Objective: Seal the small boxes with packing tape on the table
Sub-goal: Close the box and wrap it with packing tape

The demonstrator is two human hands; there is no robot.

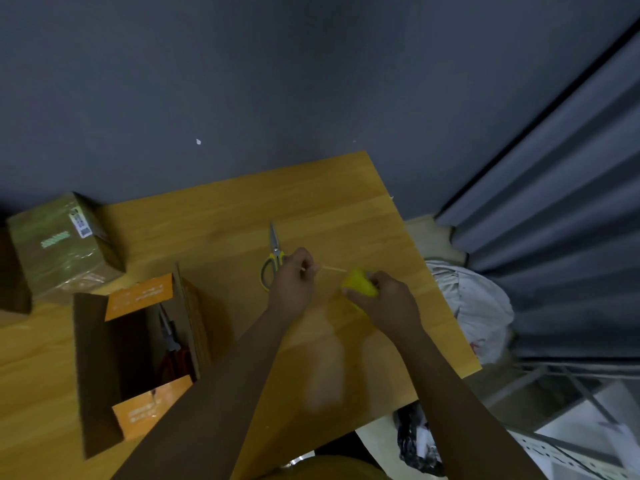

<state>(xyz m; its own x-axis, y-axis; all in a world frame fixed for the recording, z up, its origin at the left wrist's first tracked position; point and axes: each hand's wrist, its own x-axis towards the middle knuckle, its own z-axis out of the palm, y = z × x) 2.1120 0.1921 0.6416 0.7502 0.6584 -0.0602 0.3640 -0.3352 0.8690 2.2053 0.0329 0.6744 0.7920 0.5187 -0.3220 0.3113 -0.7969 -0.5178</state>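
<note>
Open brown cardboard box with orange flaps (104,358), near-left on wooden counter (225,216): pliers with red handles (169,341) inside. Taped brown cardboard box (62,244), far-left, closed. Yellow roll of packing tape (360,285): in right hand (388,303), grip curled round it. Thin tape strip (334,270): pinched by left hand (294,282), stretched between both. Grey-and-yellow scissors (273,258): partly hidden behind left hand. Tape roll blurred.

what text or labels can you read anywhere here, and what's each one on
None of it can be read.
Taped box: a white sticker with a barcode-like patch and a pale green printed strip, both too blurred.
Open box: pale print on its orange flaps, too small and blurred.
Scissors, yellow tape roll: no text shows.
</note>
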